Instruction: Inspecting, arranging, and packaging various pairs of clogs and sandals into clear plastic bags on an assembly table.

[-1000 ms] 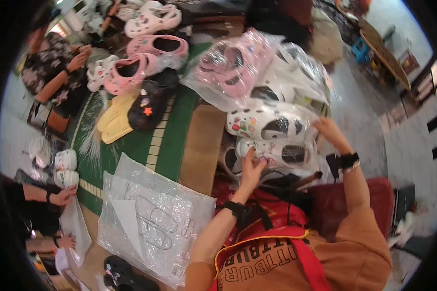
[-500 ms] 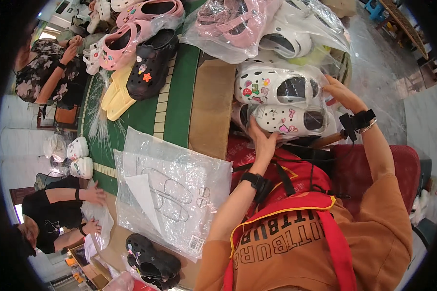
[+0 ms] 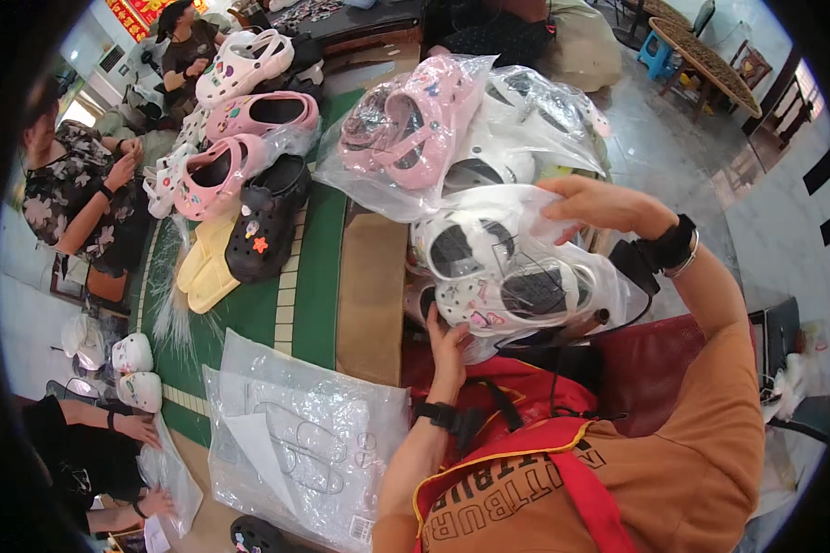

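A pair of white clogs (image 3: pixel 537 293) with colourful charms lies inside a clear plastic bag (image 3: pixel 609 295) in front of me. My left hand (image 3: pixel 447 355) grips the near left side of the bagged pair, thumb and fingers around its edge. At the far right corner, my right hand (image 3: pixel 604 207) pinches the bag's plastic between thumb and fingers. Just beyond sit more bagged shoes: pink clogs (image 3: pixel 429 138) and white clogs (image 3: pixel 493 152). What lies under the bagged pair is mostly hidden.
Flat clear bags (image 3: pixel 295 442) lie on the green table (image 3: pixel 249 318). Black clogs (image 3: pixel 266 226), yellow slides (image 3: pixel 207 263) and pink clogs (image 3: pixel 217 175) are piled farther left. Two people work along the left side; another person is at the back. A red chair (image 3: pixel 655 369) stands to the right.
My right hand has come up and left, drawing the bag's plastic over the clogs. The bagged pair now lies tilted, with its heels partly covered by plastic. My view has shifted.
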Demonstrator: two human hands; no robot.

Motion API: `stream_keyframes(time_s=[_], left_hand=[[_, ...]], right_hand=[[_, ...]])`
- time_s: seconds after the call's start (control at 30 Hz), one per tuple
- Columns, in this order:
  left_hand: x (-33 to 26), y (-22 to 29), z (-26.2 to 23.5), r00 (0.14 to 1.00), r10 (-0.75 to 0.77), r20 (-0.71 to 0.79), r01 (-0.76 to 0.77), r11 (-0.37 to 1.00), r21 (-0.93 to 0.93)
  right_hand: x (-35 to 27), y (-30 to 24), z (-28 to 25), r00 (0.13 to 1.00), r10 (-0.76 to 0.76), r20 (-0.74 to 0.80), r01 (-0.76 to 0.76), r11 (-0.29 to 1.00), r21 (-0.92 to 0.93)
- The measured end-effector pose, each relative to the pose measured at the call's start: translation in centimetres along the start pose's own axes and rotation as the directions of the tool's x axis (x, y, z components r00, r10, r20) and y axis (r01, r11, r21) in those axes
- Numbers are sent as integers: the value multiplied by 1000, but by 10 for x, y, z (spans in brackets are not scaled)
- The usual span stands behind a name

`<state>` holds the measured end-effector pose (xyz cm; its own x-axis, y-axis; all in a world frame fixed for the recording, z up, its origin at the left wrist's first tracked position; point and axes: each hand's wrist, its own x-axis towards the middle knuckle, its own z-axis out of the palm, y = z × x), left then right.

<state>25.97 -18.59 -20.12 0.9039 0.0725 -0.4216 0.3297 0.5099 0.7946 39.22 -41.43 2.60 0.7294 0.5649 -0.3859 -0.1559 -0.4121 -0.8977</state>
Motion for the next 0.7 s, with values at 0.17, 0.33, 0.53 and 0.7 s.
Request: stream_keyframes(time_s=[0.17, 0.33, 0.53, 0.7], left_hand=[[-4, 0, 0, 986, -75, 147, 135, 881, -454], [-33, 41, 29, 895, -146, 421, 329, 854, -403], [-69, 103, 72, 783, -242, 572, 388, 910, -147], [-29, 95, 66, 700, -141, 700, 473, 826, -307]], right_hand=[[-14, -69, 4, 996, -77, 41, 65, 970, 236], [-29, -112, 20, 991, -137, -4, 133, 952, 278], [-41, -130, 6, 823, -547, -152, 543, 837, -69], [-91, -177, -4, 840, -484, -246, 493, 870, -31]])
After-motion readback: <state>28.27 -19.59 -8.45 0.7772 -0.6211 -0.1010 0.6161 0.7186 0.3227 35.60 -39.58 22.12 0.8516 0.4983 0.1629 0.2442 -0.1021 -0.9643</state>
